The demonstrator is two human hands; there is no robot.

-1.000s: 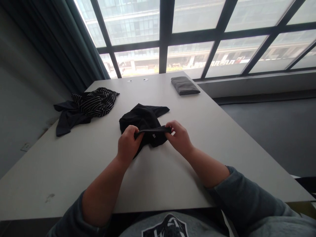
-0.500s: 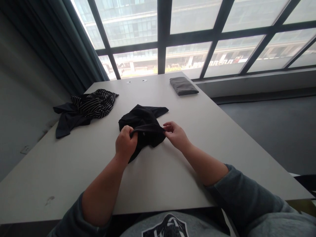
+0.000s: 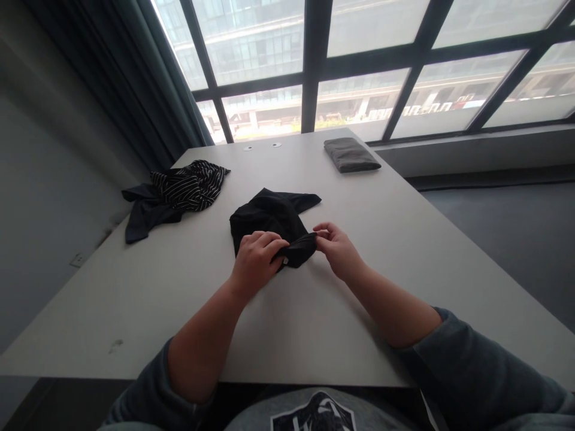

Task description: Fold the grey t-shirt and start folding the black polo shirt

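A crumpled black garment point(image 3: 269, 218) lies near the middle of the pale bench point(image 3: 135, 287), and both hands work at its near edge. The left hand point(image 3: 257, 260) rests palm down on the cloth, its fingers point(image 3: 269, 239) curled over a bunched fold and pressing it against the bench – closed on the fabric rather than lying flat. The right hand point(image 3: 338, 248) meets the same fold from the other side, thumb and fingertips pinched on the tip of the cloth just beside the left hand's knuckles, so the two hands are nearly touching. A small pale tag shows at the fold's lower edge, between the hands. Both forearms are bare, with grey sleeves pushed up toward the elbows. Farther off on the left side of the bench lies a loose heap of dark and striped clothing point(image 3: 179, 188), well apart from the black piece – and at the far right, near the window, sits a neatly folded grey cloth point(image 3: 351, 154).
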